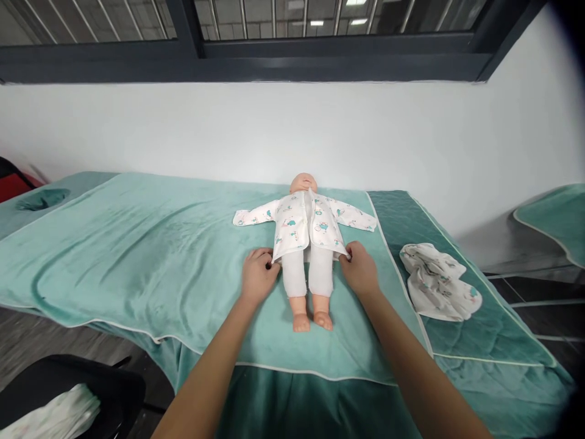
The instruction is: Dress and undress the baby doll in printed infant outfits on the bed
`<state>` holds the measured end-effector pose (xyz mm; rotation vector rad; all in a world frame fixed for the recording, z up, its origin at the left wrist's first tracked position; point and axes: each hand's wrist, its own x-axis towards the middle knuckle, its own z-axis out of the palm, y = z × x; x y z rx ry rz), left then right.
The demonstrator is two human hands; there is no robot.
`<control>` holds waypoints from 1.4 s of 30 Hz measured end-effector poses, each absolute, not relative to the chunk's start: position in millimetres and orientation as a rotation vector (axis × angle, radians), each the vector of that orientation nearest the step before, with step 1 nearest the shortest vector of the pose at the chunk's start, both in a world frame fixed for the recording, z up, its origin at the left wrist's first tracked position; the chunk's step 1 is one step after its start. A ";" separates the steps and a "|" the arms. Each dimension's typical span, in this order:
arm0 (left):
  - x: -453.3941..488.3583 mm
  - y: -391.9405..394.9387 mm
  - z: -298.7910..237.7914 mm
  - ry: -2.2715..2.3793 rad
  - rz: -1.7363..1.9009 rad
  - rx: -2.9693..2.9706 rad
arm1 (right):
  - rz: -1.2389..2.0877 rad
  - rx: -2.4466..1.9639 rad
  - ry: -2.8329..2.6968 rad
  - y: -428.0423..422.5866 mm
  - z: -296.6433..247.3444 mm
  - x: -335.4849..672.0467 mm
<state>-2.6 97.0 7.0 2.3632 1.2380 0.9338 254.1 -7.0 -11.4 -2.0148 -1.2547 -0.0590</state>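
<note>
A baby doll lies on its back on the green bed cover, head toward the wall and feet toward me. It wears a white printed jacket whose front hangs slightly apart down the middle, with both sleeves stretched out sideways. White fabric covers the doll's legs, leaving the feet bare. My left hand is closed on the jacket's lower left corner. At the lower right corner, my right hand pinches the hem between thumb and fingers.
On the darker green quilted part to the right lies a crumpled printed cloth. A black chair at the lower left holds folded white fabric. Behind the bed stands a white wall below a dark window frame.
</note>
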 end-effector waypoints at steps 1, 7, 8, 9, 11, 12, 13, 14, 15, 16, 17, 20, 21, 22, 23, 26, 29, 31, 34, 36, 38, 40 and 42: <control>-4.5 95.3 6.9 1.265 0.934 2.372 | -0.052 -2.039 -1.248 -9.0 -11.4 253.6; -4.4 92.7 6.1 1.379 0.928 2.395 | 0.060 -2.171 -1.133 -12.5 -6.5 249.9; -3.5 93.0 6.4 1.384 0.931 2.389 | 0.069 -2.186 -1.112 -12.3 -5.8 249.6; -2.8 93.3 6.7 1.384 0.935 2.382 | 0.069 -2.196 -1.102 -12.2 -5.5 249.5; -2.5 94.0 7.3 1.355 0.944 2.358 | 0.063 -2.182 -1.128 -12.2 -5.9 250.4; -3.0 94.3 7.4 1.314 0.951 2.335 | 0.077 -2.153 -1.160 -12.5 -6.8 251.5; -4.0 94.6 7.2 1.256 0.967 2.297 | 0.106 -2.111 -1.191 -12.9 -7.9 253.0; -5.4 94.9 6.7 1.183 0.991 2.242 | 0.149 -2.057 -1.210 -13.3 -9.3 254.9; -7.1 95.2 5.9 1.109 1.021 2.172 | 0.198 -1.994 -1.211 -13.8 -10.8 256.9; -9.0 95.6 4.8 1.048 1.052 2.091 | 0.248 -1.928 -1.194 -14.3 -12.3 258.8; -10.8 96.0 3.6 1.014 1.078 2.010 | 0.285 -1.869 -1.163 -14.7 -13.5 260.4; -13.8 98.1 0.3 1.058 1.128 1.820 | 0.303 -1.788 -1.082 -15.8 -14.5 262.0; -13.5 99.2 -0.3 1.099 1.138 1.786 | 0.294 -1.791 -1.073 -16.2 -13.9 261.4; -12.5 100.5 -0.6 1.138 1.146 1.769 | 0.283 -1.803 -1.068 -16.8 -12.9 260.4; -11.0 101.8 -0.5 1.174 1.152 1.768 | 0.270 -1.819 -1.062 -17.6 -11.9 259.0; -5.5 105.2 1.4 1.267 1.133 1.839 | 0.236 -1.870 -1.034 -22.1 -10.7 254.8; -2.2 106.8 3.6 1.315 1.097 1.912 | 0.159 -1.790 -1.015 -29.5 -14.7 252.5; -1.4 107.3 4.0 1.336 1.076 1.938 | 0.103 -1.641 -0.989 -32.9 -17.7 251.9; 0.0 108.7 2.6 1.388 1.046 1.979 | 0.061 -1.489 -0.955 -25.6 -14.0 250.0; 1.2 109.8 0.9 1.423 1.032 2.022 | 0.054 -1.472 -1.009 -7.9 -2.7 246.8; 1.9 110.5 -0.7 1.441 1.027 2.069 | 0.056 -1.481 -1.107 20.0 14.5 242.8; 1.9 110.6 -1.9 1.445 1.027 2.094 | 0.061 -1.502 -1.210 53.6 33.3 239.1; 1.4 110.5 -3.0 1.451 1.020 2.095 | 0.066 -1.552 -1.319 86.0 48.8 236.0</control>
